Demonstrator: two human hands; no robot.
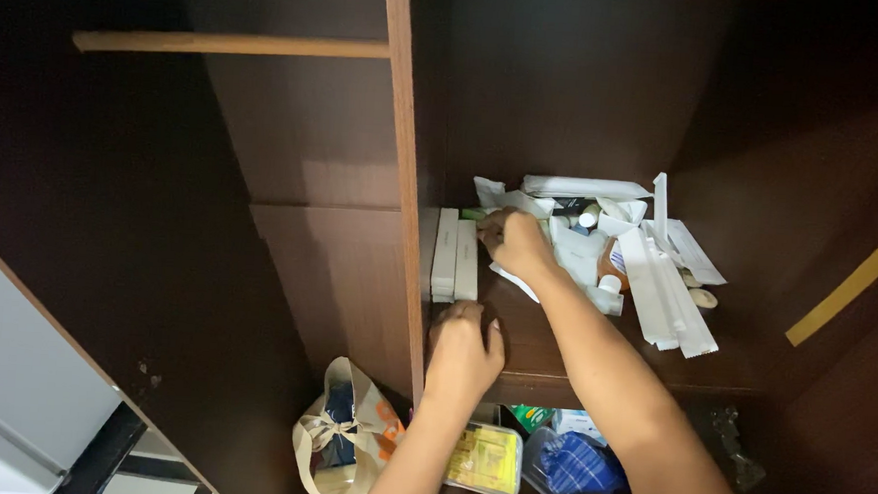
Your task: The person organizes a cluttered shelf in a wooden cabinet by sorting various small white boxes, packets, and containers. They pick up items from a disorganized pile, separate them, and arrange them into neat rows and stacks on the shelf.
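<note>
Dark wooden cupboard, left hand point(465, 351) curled on the shelf point(534, 347) edge below two white boxes point(456, 255), right hand point(515, 242) reaching into a white packet pile point(610, 241) (grasp hidden, cannot tell), bag point(339, 442) below.

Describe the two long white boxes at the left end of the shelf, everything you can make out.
The two long white boxes lie flat side by side, touching, long sides running front to back on the dark wooden shelf. They look like plain cardboard cartons, closed, narrow and rectangular. They sit tight against the wooden divider. The right hand is at their far right corner; the left hand rests on the shelf edge just in front, not touching them.
</note>
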